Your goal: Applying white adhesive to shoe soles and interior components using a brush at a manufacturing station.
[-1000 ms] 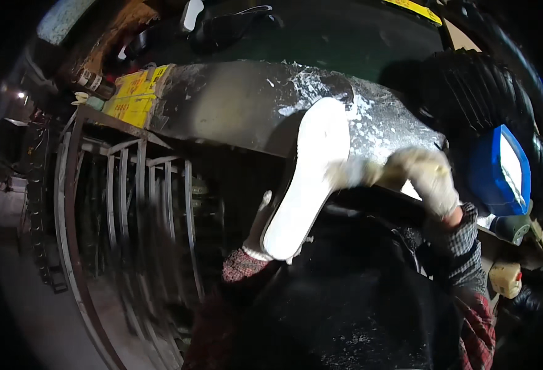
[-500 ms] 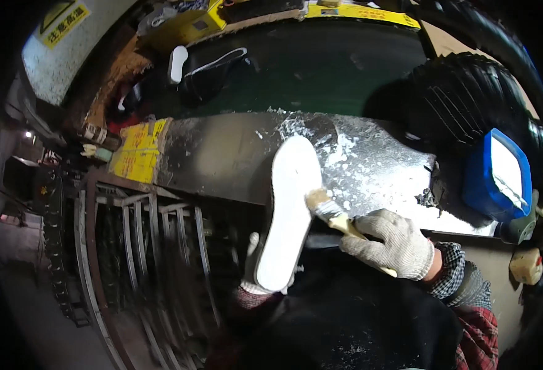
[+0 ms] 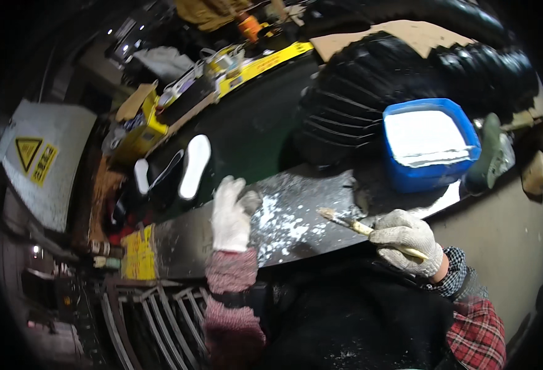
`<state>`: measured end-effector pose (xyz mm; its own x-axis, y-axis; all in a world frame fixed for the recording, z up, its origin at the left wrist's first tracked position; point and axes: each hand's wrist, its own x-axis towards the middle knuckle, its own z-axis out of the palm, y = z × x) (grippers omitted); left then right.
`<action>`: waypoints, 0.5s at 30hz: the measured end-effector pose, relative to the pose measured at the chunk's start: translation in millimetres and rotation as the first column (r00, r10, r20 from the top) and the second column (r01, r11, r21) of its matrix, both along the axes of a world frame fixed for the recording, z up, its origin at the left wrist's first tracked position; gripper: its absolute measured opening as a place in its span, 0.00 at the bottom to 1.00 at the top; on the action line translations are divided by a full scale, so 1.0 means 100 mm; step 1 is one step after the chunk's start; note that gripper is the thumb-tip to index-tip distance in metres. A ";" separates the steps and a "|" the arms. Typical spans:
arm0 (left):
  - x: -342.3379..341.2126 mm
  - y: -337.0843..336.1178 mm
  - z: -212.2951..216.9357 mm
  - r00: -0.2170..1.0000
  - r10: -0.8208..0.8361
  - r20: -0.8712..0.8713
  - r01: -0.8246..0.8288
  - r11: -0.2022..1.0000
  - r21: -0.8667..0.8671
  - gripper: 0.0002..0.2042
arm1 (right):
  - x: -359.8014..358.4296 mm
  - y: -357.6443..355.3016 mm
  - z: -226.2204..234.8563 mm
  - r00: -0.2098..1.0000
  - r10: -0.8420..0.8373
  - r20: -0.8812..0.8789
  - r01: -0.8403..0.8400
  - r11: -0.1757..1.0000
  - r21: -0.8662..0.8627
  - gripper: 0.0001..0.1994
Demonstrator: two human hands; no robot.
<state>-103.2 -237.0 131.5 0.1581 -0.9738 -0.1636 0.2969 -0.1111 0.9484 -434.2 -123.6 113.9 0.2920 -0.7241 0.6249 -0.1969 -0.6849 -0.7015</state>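
Observation:
My left hand [image 3: 230, 216], in a pale knit glove, reaches over the metal ledge [image 3: 185, 246] with fingers outstretched, holding nothing. Just beyond its fingertips a white shoe sole [image 3: 195, 168] rests face up on the dark green belt [image 3: 240, 129]; whatever lies beneath it is too dark to make out. My gloved right hand [image 3: 405, 242] grips a paintbrush [image 3: 361, 227] by its pale handle, its bristles pointing left above the white-spattered ledge. Left of the sole lie a smaller white sole [image 3: 141, 177] and a white-edged dark shoe piece [image 3: 168, 169].
A blue tub [image 3: 428, 176] of white paste stands at the right end of the ledge, beside a green bottle [image 3: 490, 154]. Behind it bulges a black ribbed hose [image 3: 364, 92]. Metal rack bars [image 3: 160, 320] stand at lower left. A yellow box [image 3: 139, 142] borders the belt.
The white sole has left my left hand and now lies on the belt. My right hand has drawn the brush away from it. The view has swung toward the right.

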 end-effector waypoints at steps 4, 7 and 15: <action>-0.62 -0.87 -0.65 0.977 -0.211 -0.006 0.211 0.976 0.055 0.23 | -0.21 0.15 0.13 1.000 0.002 -0.019 -0.003 0.999 -0.046 0.15; -0.67 -1.11 -0.68 0.846 -0.373 -0.381 0.512 0.768 0.384 0.17 | -0.36 0.32 0.09 0.996 -0.044 -0.074 0.042 0.998 -0.040 0.15; -0.92 -0.28 0.36 0.896 0.184 0.405 -0.130 0.979 -0.158 0.17 | -0.76 0.47 0.36 0.975 -0.221 -0.004 0.218 0.962 -0.162 0.15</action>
